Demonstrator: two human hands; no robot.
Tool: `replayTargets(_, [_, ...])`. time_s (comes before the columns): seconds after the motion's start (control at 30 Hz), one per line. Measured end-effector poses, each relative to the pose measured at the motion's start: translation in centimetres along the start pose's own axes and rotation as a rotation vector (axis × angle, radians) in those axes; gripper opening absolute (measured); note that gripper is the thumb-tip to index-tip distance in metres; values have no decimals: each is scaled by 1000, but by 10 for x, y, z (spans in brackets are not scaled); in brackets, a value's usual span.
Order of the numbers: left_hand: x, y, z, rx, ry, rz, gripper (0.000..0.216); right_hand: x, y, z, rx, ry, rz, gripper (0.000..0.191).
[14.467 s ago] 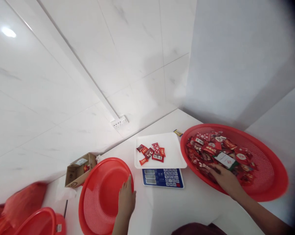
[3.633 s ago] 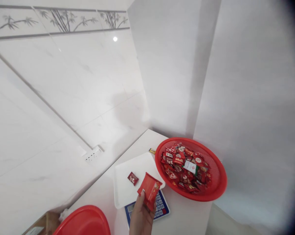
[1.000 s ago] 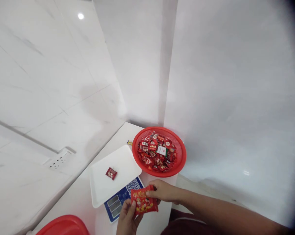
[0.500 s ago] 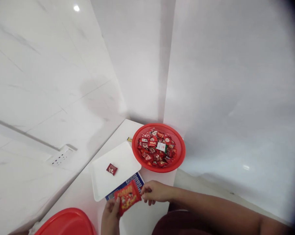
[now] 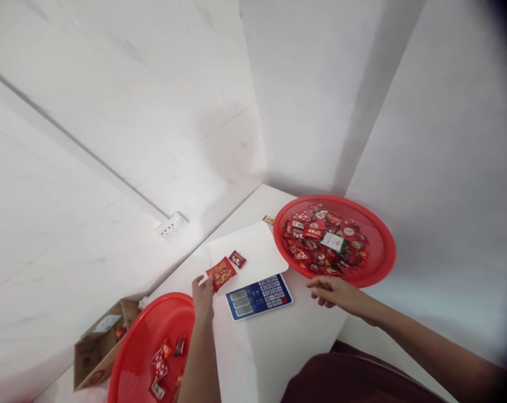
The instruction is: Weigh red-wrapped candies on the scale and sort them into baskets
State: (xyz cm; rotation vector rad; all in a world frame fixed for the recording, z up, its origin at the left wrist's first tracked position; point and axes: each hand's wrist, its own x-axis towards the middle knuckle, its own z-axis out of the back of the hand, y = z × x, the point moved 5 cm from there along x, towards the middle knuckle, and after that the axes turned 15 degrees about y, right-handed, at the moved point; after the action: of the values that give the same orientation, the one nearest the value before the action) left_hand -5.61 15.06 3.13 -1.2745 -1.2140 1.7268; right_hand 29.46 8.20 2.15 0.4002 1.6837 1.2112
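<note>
Pinching a red pouch [image 5: 221,272] by its lower corner, the left hand [image 5: 203,299] holds it over the near edge of the white scale tray [image 5: 259,246], beside one small sweet [image 5: 237,259]. It looks light, soft and crinkly, probably slippery; a sealed edge seems the best grip. Its yellow print is unreadable. The right hand [image 5: 333,290] hovers loosely curled, empty, near the full basket [image 5: 379,254]; the keypad [image 5: 259,296] digits are too small to read.
</note>
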Motion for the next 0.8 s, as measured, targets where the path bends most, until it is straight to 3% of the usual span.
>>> replayTargets(0.13, [-12,1,-9,153,-9,-80,51,7,0,4,-117,-42,-2,35])
replayTargets(0.23, [-35,8,-19,226,46,-114,41,13,-2,18,-304,-142,14,32])
replayTargets(0.4, [-88,43,-47,396,430,-62,21,25,-18,54,-549,-326,-45,30])
replayTargets(0.5, [-114,67,-58,466,576,-2,18,39,-23,67,-658,-287,-107,33])
replayTargets(0.6, [-127,78,-63,479,623,17,20,60,-21,69,-729,-178,-138,37])
replayTargets(0.8, [-125,62,-62,405,597,42,25,102,-19,66,-770,-117,-149,60])
